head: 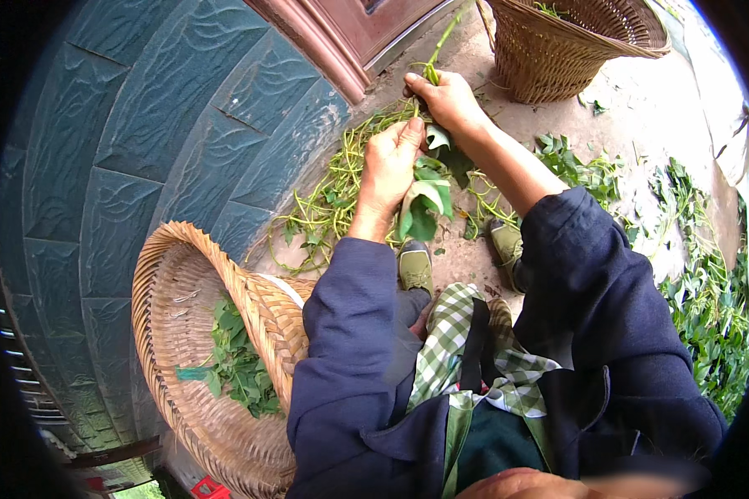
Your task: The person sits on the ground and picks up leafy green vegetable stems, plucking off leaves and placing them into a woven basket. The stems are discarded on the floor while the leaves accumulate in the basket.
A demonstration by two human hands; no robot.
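Observation:
Between my two hands runs a green leafy vine stem (444,38), its far part sticking out past my right hand toward the door. My right hand (450,103) pinches the stem between thumb and fingers. Just nearer to me, my left hand (388,163) grips the same vine, thumb on top. Broad green leaves (425,203) with pale undersides hang beside and below my left hand; whether they are still joined to the stem is hidden. Under both hands, a loose heap of stripped yellow-green stems (343,165) lies on the concrete floor.
A wide woven bamboo basket (178,330) holding green leaves (240,358) stands at my left. A taller wicker basket (543,59) is at the far right. Leafy vines (705,318) spread along the right. A tiled wall (143,118) and a reddish door (393,28) border the left and front.

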